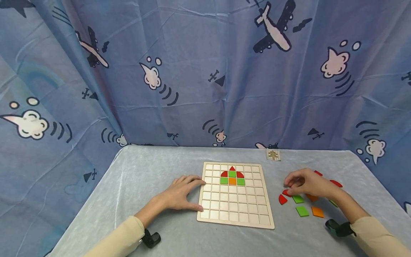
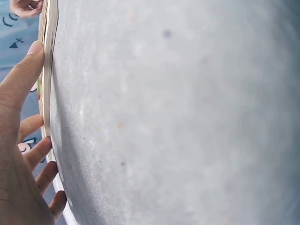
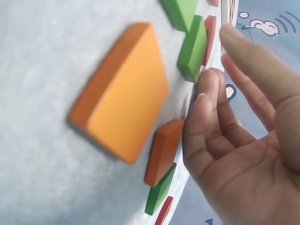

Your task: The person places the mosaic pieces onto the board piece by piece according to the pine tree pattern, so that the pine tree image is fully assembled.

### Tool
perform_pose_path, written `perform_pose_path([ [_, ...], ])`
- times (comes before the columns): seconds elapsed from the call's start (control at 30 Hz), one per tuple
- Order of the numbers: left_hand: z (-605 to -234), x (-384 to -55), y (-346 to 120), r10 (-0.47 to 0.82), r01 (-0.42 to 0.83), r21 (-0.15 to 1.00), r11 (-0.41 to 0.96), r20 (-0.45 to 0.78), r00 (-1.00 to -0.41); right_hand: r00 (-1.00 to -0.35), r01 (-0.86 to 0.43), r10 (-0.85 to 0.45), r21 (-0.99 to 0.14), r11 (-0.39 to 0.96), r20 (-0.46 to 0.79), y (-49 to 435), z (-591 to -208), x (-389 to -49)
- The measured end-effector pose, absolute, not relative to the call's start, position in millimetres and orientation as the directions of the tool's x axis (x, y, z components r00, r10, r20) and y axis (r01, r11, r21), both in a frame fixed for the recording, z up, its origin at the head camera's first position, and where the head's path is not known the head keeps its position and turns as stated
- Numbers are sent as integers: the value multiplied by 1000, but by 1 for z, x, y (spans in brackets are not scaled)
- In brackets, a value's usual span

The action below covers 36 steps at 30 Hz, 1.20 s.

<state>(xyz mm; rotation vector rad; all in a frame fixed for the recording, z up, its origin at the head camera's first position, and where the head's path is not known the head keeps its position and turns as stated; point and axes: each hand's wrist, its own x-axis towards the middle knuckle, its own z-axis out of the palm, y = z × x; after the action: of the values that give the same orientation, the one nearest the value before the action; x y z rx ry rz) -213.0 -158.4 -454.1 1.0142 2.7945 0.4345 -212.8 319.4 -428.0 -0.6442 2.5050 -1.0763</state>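
A wooden grid board (image 1: 236,208) lies on the cloth. In its upper middle, a red triangle (image 1: 232,168), red quarter-rounds (image 1: 224,174), green squares (image 1: 223,181) and an orange square (image 1: 232,181) form a small figure. My left hand (image 1: 179,192) rests at the board's left edge, thumb and forefinger spread along it. Over the loose pieces on the right hovers my right hand (image 1: 309,184). Its thumb tip is close to a red quarter-round (image 1: 283,199); in the right wrist view, thumb and forefinger are apart and no piece shows between them.
Nearest the right wrist camera lies an orange square (image 3: 126,98), with green pieces (image 3: 193,49) beyond it. Another loose green square (image 1: 302,211) is right of the board. A small patterned card (image 1: 273,155) sits at the table's back edge, before a blue printed curtain (image 1: 192,71).
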Motion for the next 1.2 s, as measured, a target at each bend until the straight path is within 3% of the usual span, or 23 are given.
perform_pose_path([
  [0.6, -455, -212, -160, 647, 608, 323, 725, -17, -762, -799, -327, -588, -733, 596, -122, 318, -430, -213],
  [1.2, -454, -213, -160, 648, 607, 321, 727, -29, -761, -804, -247, -572, -785, 569, -161, 319, -421, -216],
])
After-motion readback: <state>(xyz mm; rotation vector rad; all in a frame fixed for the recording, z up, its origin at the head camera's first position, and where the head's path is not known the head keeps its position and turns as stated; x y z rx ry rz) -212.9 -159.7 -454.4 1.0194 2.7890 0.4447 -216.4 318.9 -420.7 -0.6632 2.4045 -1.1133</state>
